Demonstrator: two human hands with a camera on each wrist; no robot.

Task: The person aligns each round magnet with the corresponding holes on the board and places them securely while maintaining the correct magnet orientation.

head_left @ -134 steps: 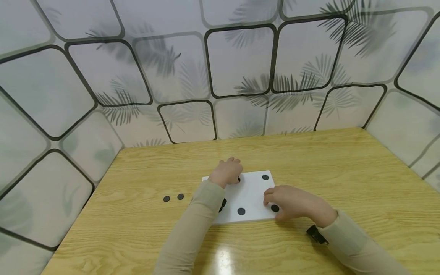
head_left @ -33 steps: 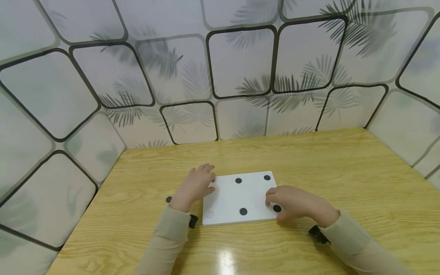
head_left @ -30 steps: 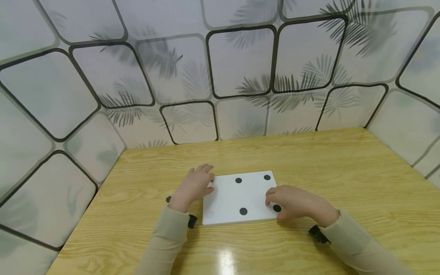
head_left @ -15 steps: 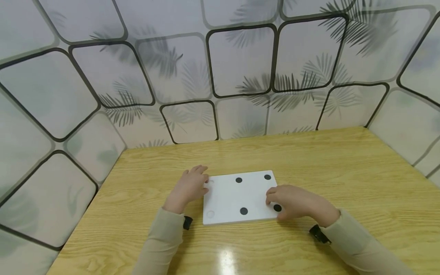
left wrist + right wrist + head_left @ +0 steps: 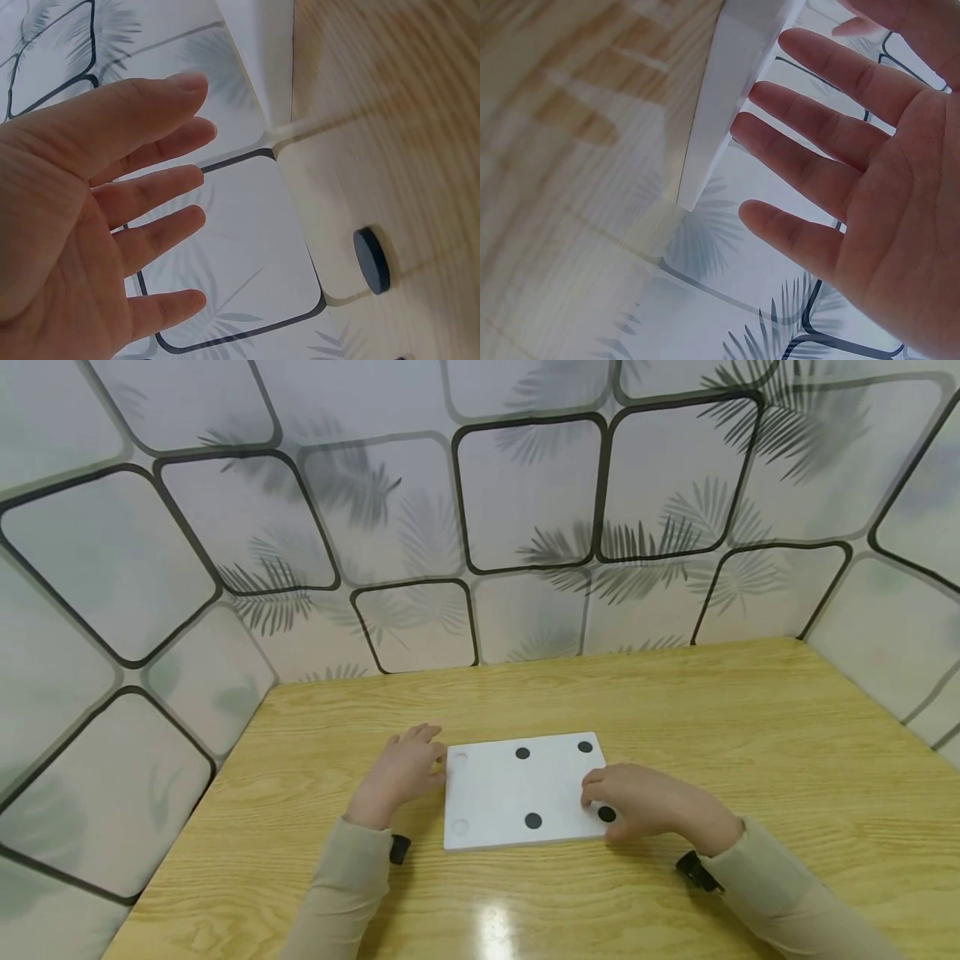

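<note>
Head view: a flat white rectangular board (image 5: 517,792) with black round discs is seen mid-table (image 5: 675,710); the right hand (image 5: 645,802) rests at its 4 o'clock corner, fingers relaxed, over one black round disc (image 5: 606,814) — the left hand (image 5: 397,768) lies at 9 o'clock. Left wrist view: fingers (image 5: 150,191) are spread wide, nothing held. Right wrist view: straight fingers (image 5: 810,127) are beside the board's edge (image 5: 727,97).

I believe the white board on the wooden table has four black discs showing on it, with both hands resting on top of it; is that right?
Not quite: only the right hand rests on the white board. The left hand lies on the wooden table beside the board's left edge, as the head view shows. The four black discs on the board are correct.
</note>
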